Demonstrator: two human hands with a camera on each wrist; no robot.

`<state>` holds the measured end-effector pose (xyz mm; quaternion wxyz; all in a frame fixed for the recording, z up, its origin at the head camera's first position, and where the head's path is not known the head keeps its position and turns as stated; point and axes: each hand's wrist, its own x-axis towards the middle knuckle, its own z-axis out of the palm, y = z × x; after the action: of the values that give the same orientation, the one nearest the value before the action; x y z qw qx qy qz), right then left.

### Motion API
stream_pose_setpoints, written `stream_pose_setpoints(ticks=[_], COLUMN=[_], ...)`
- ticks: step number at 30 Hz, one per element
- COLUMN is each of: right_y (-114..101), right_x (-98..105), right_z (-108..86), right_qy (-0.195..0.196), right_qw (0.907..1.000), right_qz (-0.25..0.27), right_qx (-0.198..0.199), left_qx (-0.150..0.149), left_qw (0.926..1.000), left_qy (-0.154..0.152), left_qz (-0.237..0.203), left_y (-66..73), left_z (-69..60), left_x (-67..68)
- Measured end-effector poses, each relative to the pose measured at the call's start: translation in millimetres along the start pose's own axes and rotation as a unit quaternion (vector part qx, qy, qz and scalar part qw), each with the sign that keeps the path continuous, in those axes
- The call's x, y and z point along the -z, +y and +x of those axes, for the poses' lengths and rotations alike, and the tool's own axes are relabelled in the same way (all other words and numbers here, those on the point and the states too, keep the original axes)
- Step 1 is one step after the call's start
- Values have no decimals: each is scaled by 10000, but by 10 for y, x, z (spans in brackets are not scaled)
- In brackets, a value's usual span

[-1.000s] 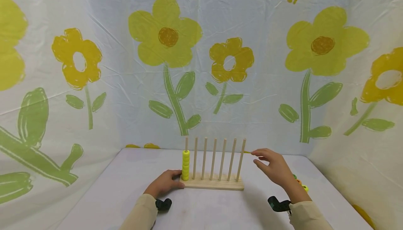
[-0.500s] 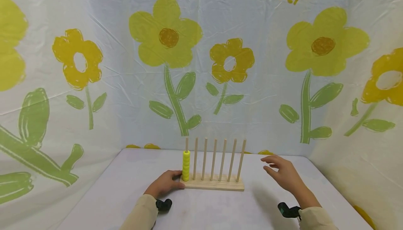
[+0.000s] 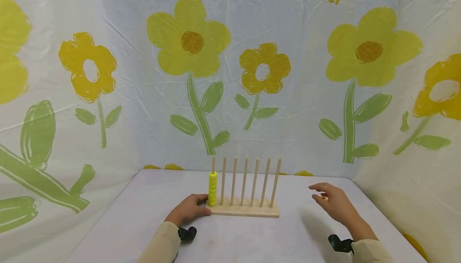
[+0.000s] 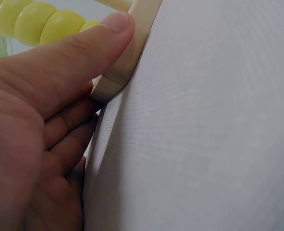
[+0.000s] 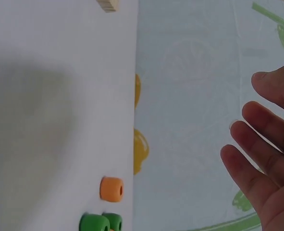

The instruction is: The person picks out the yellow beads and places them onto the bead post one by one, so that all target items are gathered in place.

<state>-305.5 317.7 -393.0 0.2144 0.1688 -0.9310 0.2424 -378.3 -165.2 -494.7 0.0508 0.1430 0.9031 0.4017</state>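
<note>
A wooden bead stand with several upright pegs [image 3: 254, 183] stands on the table, its flat base [image 3: 248, 211] toward me. Yellow beads [image 3: 213, 189] are stacked on its leftmost peg; the other pegs carry none. My left hand [image 3: 188, 210] grips the base's left end, and in the left wrist view the thumb [image 4: 84, 50] lies along the base edge. To the right of the stand my right hand [image 3: 336, 205] hovers with fingers apart and holds nothing. An orange bead [image 5: 111, 189] and green beads [image 5: 94, 223] lie on the table in the right wrist view.
The white tabletop [image 3: 237, 239] runs back to a hanging cloth [image 3: 302, 127] printed with flowers, which also encloses both sides. A bit of orange shows between the right fingers in the head view; my right hand hides most of the beads there.
My right hand has moved away from the rightmost peg, going right and slightly down toward the loose beads. The left hand and the stand have stayed in place.
</note>
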Motion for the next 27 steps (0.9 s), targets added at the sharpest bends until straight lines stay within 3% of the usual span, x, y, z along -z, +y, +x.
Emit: stream_pose_setpoints(ticks=[10,19,27], right_y=[226,393,540], right_x=[63,111,123], right_z=[-113,-135,-181], right_qy=[-378,-1105,-1205], right_qw=[9981,9863,9826], right_qz=[-76,-247,-492], right_qx=[-472,-1199,-1322], left_qx=[107,90,24], left_qw=[9999,9999,10000], left_qy=[-5,-35,-75], left_qz=[-63,-68,-31], left_y=[14,9,30], left_z=[-7,-12,-18], left_x=[7,5,17])
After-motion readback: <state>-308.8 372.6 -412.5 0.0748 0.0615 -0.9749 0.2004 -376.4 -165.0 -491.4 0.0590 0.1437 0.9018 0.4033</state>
